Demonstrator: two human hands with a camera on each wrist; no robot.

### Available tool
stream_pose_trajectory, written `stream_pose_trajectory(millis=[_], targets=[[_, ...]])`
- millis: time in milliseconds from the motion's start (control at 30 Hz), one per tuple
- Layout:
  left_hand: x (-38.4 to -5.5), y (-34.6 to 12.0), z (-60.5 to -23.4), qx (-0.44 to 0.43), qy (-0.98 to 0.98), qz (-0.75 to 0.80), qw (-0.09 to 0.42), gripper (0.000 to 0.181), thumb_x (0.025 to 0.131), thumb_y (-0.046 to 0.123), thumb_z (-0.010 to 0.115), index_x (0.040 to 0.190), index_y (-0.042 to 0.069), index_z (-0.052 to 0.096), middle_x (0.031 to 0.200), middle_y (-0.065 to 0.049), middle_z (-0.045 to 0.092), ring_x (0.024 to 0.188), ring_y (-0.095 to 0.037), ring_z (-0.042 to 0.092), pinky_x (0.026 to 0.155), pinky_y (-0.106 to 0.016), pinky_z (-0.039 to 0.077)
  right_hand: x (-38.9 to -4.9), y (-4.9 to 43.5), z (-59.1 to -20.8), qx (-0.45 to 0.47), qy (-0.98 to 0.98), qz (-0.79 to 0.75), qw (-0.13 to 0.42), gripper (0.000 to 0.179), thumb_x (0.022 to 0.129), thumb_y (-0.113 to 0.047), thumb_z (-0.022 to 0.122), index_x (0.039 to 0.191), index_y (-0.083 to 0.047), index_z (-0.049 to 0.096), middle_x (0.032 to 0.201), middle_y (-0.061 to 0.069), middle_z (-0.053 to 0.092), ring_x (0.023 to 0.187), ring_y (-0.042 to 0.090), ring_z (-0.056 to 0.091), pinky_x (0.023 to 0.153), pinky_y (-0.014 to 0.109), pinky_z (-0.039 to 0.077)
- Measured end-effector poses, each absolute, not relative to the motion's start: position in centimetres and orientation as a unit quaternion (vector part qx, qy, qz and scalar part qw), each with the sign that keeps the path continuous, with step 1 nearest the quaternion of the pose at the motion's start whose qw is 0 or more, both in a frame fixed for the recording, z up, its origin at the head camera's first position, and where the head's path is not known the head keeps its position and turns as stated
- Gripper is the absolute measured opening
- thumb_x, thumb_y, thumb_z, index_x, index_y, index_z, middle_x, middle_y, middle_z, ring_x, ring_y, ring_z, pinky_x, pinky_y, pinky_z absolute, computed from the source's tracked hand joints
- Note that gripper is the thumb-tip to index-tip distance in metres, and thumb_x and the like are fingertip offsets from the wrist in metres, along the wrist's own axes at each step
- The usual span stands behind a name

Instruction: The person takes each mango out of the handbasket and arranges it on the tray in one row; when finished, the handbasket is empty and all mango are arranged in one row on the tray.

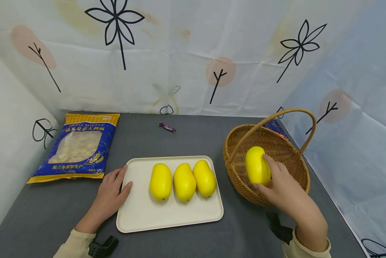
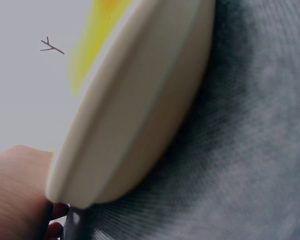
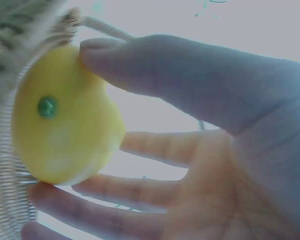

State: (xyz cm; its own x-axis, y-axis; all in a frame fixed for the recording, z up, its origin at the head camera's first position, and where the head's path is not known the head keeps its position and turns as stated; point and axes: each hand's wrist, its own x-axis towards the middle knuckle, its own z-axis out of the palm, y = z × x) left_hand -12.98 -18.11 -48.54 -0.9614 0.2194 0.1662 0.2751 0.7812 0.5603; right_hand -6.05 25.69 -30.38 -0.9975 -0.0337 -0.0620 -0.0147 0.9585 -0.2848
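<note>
My right hand point(image 1: 285, 186) holds a yellow mango point(image 1: 257, 166) between thumb and fingers, inside the rim of a brown wicker basket point(image 1: 296, 166). In the right wrist view the same mango point(image 3: 65, 120) shows its green stem end, with the thumb on one side and fingertips on the other. My left hand point(image 1: 110, 191) rests at the left edge of a cream rectangular tray point(image 1: 167, 216), thumb over the rim. On that tray a left mango point(image 1: 160, 181), a middle mango point(image 1: 184, 182) and a right mango point(image 1: 205, 178) lie side by side.
A blue and yellow pasta bag point(image 1: 76, 147) lies at the back left. Toward the back edge is a small purple wrapped candy point(image 1: 168, 127). A dark blue package point(image 1: 275, 126) sits partly hidden behind the basket, whose tall handle point(image 1: 296, 110) arches over it. Patterned cloth hangs behind.
</note>
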Motion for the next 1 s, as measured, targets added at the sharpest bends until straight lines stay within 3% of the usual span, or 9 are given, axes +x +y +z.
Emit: stream_pose_trajectory(millis=[267, 600, 767, 1000], targets=[[-13.0, -18.1, -48.5, -0.128, -0.943, -0.305, 0.038, 0.063, 0.099, 0.028, 0.05, 0.15, 0.001, 0.026, 0.142, -0.028, 0.034, 0.13, -0.045, 0.027, 0.104, -0.066, 0.022, -3.9, 25.0, -29.1, -0.021, 0.99, -0.138, 0.013, 0.092, 0.083, -0.033, 0.074, 0.151, -0.005, 0.019, 0.138, 0.031, 0.035, 0.112, 0.045, 0.05, 0.082, 0.061, 0.049], [-13.1, -18.2, -48.6, -0.131, -0.942, -0.306, 0.041, 0.062, 0.099, 0.028, 0.049, 0.15, 0.001, 0.026, 0.142, -0.028, 0.034, 0.13, -0.045, 0.027, 0.104, -0.066, 0.022, -2.6, 23.6, -28.2, -0.077, 0.987, -0.132, -0.044, 0.093, 0.079, -0.024, 0.079, 0.151, -0.009, 0.022, 0.136, 0.023, 0.041, 0.106, 0.037, 0.056, 0.078, 0.052, 0.054], [-13.1, -18.2, -48.6, -0.132, -0.942, -0.304, 0.042, 0.062, 0.099, 0.029, 0.049, 0.15, 0.001, 0.026, 0.142, -0.028, 0.034, 0.13, -0.045, 0.027, 0.104, -0.066, 0.021, -2.4, 22.3, -28.1, -0.108, 0.984, -0.136, -0.047, 0.091, 0.079, -0.028, 0.079, 0.15, -0.013, 0.024, 0.136, 0.019, 0.042, 0.11, 0.033, 0.056, 0.079, 0.048, 0.055], [-13.0, -18.1, -48.6, -0.134, -0.941, -0.305, 0.049, 0.062, 0.099, 0.028, 0.05, 0.15, 0.001, 0.026, 0.141, -0.028, 0.035, 0.13, -0.045, 0.028, 0.104, -0.065, 0.022, -2.8, 20.0, -27.9, -0.164, 0.976, -0.144, -0.026, 0.084, 0.081, -0.031, 0.077, 0.149, -0.019, 0.029, 0.135, 0.008, 0.045, 0.102, 0.015, 0.059, 0.083, 0.034, 0.055]])
